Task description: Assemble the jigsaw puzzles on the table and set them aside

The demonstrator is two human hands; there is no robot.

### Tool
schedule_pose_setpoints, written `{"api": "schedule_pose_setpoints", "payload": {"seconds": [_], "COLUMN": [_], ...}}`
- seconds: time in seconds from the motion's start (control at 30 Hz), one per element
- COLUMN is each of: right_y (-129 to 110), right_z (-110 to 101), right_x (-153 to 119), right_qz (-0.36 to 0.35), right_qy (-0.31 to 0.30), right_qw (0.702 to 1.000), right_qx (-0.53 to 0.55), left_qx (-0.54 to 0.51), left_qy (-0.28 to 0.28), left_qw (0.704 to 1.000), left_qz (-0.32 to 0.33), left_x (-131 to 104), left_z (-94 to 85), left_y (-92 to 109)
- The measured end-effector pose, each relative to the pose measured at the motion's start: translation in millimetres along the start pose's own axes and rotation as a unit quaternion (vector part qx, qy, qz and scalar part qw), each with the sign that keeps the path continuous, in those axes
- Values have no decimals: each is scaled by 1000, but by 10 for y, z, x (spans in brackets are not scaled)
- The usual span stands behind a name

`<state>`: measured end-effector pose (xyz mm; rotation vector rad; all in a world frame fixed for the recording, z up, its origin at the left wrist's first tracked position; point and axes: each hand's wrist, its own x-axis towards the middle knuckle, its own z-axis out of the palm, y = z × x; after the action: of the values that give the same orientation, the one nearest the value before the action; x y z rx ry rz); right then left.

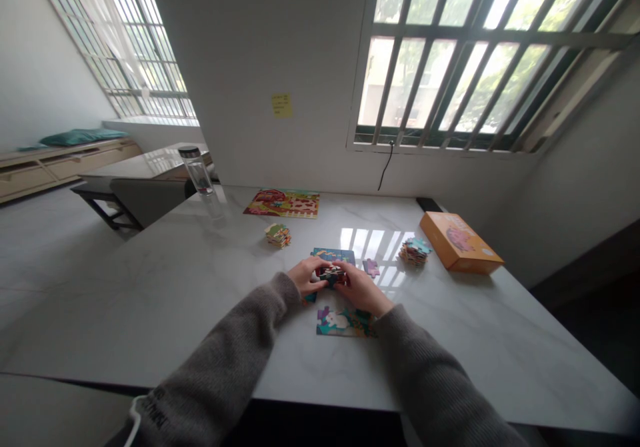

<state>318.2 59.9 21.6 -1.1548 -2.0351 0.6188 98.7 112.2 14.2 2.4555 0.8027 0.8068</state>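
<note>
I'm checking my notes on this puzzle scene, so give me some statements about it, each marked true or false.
1. Both hands, left and right, are at the same small stack of pieces. True.
2. The orange box stands by the bottle. False: they are at opposite ends of the table.
3. The yellow note is on the wall. True.
4. The bottle has no lid. False: a dark lid tops it.

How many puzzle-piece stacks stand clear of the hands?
2: green-topped cardboard stack in front of the red-and-yellow farm-picture board; light-blue-topped cardboard stack left of the orange cardboard box.
</note>
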Motion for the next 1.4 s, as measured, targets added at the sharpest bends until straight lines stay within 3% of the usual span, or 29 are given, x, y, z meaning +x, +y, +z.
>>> {"api": "schedule_pose_setpoints", "payload": {"seconds": [0.17,0.33,0.43,0.57,0.8,0.93,1.13,1.23,1.4], "right_y": [-46,-225,-211,-6,265,334,463,485,460], "right_z": [-43,-189,-313,-566,-1001,-1126,-1225,-1219,-1183], "right_x": [17,52,49,-44,-385,-565,-669,-653,-656], "right_qz": [-2,4,-10,-12,34,77,177,184,167], "right_qy": [27,82,88,117,115,71,11,-5,21], "right_qw": [1000,995,994,993,988,990,978,975,972], "right_qx": [-2,59,58,-15,-96,-91,-113,-122,-162], "left_qx": [-75,-249,-226,-130,-21,10,39,57,86], "left_qy": [6,38,57,91,-6,-48,-100,-135,-168], "left_qw": [995,962,967,981,998,997,991,986,979], "left_qz": [-65,-101,-104,-114,-66,-59,-76,-77,-81], "left_x": [12,66,75,41,-51,-81,-115,-125,-158], "left_z": [-21,-26,-48,-156,-346,-358,-404,-429,-430], "left_y": [83,235,279,217,119,86,16,1,-26]}}
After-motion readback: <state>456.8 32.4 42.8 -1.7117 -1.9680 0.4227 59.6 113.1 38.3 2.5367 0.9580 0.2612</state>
